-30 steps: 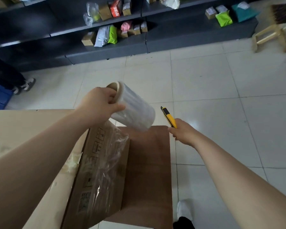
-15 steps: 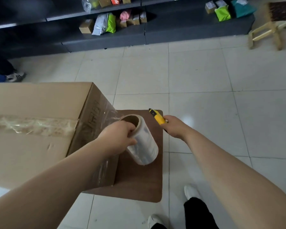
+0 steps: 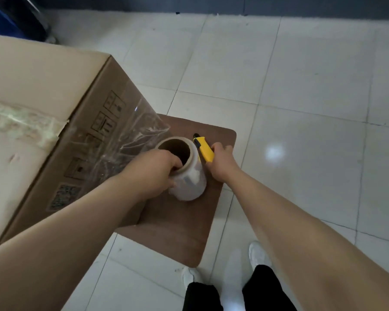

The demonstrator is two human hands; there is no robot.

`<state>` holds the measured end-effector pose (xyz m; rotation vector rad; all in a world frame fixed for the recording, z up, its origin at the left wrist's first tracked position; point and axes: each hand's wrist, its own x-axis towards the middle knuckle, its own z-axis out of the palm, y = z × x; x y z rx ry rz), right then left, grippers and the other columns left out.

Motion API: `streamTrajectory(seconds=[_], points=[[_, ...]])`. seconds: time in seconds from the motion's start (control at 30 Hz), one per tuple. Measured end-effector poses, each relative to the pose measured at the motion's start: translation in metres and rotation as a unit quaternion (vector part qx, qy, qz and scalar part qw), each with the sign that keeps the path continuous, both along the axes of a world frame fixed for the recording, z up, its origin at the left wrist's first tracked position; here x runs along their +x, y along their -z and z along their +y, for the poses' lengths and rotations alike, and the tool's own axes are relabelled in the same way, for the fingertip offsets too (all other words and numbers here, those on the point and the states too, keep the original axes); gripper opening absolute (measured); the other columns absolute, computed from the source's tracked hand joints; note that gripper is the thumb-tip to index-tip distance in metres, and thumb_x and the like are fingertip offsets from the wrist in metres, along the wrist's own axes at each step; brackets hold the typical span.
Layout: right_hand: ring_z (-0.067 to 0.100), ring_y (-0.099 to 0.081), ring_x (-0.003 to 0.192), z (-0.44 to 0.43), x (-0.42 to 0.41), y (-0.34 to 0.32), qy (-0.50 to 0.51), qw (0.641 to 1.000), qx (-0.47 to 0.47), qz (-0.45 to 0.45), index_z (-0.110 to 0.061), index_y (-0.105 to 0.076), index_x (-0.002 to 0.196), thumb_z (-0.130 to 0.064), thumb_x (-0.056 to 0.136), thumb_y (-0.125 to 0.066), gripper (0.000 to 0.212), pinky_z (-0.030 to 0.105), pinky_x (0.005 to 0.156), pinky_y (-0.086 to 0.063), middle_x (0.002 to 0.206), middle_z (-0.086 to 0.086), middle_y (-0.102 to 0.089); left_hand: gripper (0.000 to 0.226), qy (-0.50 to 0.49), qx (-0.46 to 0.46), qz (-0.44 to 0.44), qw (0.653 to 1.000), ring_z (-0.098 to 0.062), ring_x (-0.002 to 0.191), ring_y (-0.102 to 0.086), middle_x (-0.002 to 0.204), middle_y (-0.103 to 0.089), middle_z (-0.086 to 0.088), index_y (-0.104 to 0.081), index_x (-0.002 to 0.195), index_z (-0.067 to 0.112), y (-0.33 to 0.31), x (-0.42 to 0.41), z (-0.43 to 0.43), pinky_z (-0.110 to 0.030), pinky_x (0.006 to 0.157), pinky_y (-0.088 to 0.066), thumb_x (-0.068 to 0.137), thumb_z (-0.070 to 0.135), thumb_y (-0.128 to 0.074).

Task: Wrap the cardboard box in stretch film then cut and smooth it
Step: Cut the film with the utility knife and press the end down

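Observation:
A large cardboard box [image 3: 38, 90] fills the left of the head view, with crumpled tape across its top. My left hand [image 3: 151, 173] grips a roll of clear stretch film [image 3: 189, 176] by its cardboard core, fingers inside the tube. A sheet of stretch film [image 3: 130, 131] runs from the roll up across the box's printed side face. My right hand [image 3: 222, 162] holds a yellow utility knife [image 3: 203, 149] just right of the roll, its tip pointing away from me.
The box stands on a low brown board [image 3: 184, 232] with rounded corners, on a white tiled floor [image 3: 301, 90]. My white shoes [image 3: 258, 257] and dark trousers are at the bottom. A blue crate [image 3: 2, 21] sits at the top left, by a dark shelf base.
My left hand has brought the roll down from above the box to beside its lower side, stretching film over the face. My right hand with the knife has moved in close to the roll.

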<state>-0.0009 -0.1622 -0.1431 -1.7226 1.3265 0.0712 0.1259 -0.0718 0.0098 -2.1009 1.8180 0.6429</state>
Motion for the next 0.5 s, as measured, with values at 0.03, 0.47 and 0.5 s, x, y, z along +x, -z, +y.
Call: streamTrajectory(seconds=[0.03, 0.47, 0.5], points=[[0.039, -0.052, 0.113, 0.0, 0.001, 0.003, -0.003, 1.0, -0.011, 0.009, -0.007, -0.04, 0.131, -0.016, 0.09, -0.061, 0.047, 0.041, 0.096, -0.044, 0.135, 0.019, -0.036, 0.013, 0.015, 0.022, -0.019, 0.999, -0.019, 0.073, -0.056, 0.073, -0.06, 0.007, -0.059, 0.077, 0.027, -0.002, 0.0, 0.002, -0.027, 0.058, -0.04, 0.073, 0.025, -0.072], [0.029, -0.053, 0.12, -0.026, 0.0, -0.032, -0.066, 0.994, -0.02, -0.08, -0.019, -0.06, 0.124, -0.014, 0.095, -0.052, 0.031, 0.035, 0.095, -0.043, 0.129, 0.011, -0.058, 0.026, -0.098, 0.022, 0.028, 0.995, -0.011, 0.091, -0.065, 0.104, -0.071, 0.007, -0.069, 0.11, 0.026, -0.038, -0.001, -0.006, -0.033, 0.084, -0.054, 0.083, 0.025, -0.069], [0.025, -0.053, 0.124, -0.029, 0.002, -0.041, -0.059, 0.992, -0.018, -0.109, -0.015, -0.06, 0.129, -0.016, 0.096, -0.053, 0.034, 0.034, 0.1, -0.042, 0.133, 0.008, -0.059, 0.024, -0.101, -0.007, 0.011, 0.995, -0.012, 0.09, -0.064, 0.103, -0.071, 0.007, -0.069, 0.109, 0.028, -0.046, 0.001, -0.011, -0.034, 0.083, -0.054, 0.085, 0.026, -0.067]])
